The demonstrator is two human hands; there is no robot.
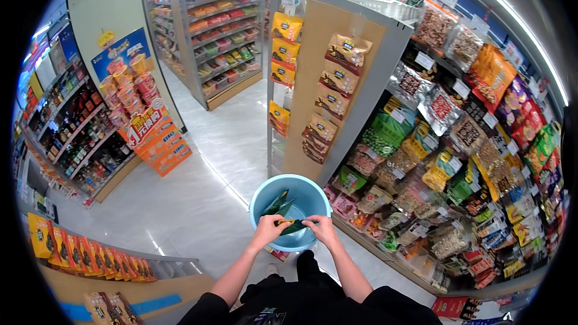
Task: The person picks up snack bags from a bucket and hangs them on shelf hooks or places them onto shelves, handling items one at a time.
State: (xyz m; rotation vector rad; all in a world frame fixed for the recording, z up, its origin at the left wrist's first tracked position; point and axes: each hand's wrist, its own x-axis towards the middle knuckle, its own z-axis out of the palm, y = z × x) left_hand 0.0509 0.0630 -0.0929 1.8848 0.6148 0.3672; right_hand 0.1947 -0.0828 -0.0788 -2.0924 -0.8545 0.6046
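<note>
My left hand [269, 231] and my right hand [321, 228] hold a green snack packet [292, 227] with a yellow edge between them, one hand at each end. Both hands are over the near part of a light blue plastic bucket [257, 190]. Inside the bucket, more green packets [280, 204] lean against its far left wall. The fingertips of each hand are pinched on the packet's upper edge. The packet's lower part hangs within the bucket's outline.
Shelves of bagged nuts and snacks [390, 128] rise on the right. A display end panel [347, 18] with hanging brown packets stands ahead. At lower left, yellow packets [67, 246] hang in a row by a wooden panel [180, 291]. Orange promotional boxes [165, 149] stand left on the tiled floor [216, 135].
</note>
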